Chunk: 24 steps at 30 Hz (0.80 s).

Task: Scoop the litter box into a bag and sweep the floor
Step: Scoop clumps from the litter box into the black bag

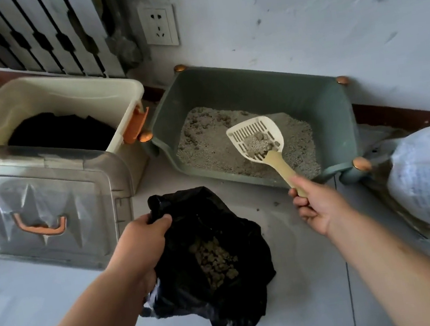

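On a pale tiled floor [308, 274] against a scuffed white wall, the green litter box [320, 108] sits beyond the black bag [226, 286], whose rim the left hand [146, 236] grips, while the right hand [316, 203] clasps a slotted scoop [256, 140] holding clumps over the litter.

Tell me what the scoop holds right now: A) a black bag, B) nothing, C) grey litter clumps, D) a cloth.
C: grey clumps sit in the scoop, which the right hand holds by the handle over the litter box.
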Motion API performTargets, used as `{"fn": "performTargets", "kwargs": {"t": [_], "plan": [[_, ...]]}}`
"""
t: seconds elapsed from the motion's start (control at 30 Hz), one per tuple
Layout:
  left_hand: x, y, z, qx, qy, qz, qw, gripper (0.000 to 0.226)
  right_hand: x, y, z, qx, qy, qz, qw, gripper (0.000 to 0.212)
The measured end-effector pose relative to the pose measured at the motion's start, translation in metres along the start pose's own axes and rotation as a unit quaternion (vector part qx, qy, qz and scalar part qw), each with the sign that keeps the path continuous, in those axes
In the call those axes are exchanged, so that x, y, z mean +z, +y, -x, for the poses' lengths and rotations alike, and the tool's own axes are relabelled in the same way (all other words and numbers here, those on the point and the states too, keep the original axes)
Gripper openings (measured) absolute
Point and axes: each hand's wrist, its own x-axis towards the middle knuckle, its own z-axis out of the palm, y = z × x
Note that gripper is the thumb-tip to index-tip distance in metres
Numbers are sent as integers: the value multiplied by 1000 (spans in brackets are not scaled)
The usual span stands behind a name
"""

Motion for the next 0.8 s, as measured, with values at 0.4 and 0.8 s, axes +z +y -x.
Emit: {"fn": "performTargets", "kwargs": {"t": [0.4,0.8], "plan": [[10,0,-12,36,7,-6,999,8,-14,14,26,-1,5,-4,1000,9],[-1,-8,-20,30,41,-15,999,12,-20,37,89,-29,-80,101,991,13]]}}
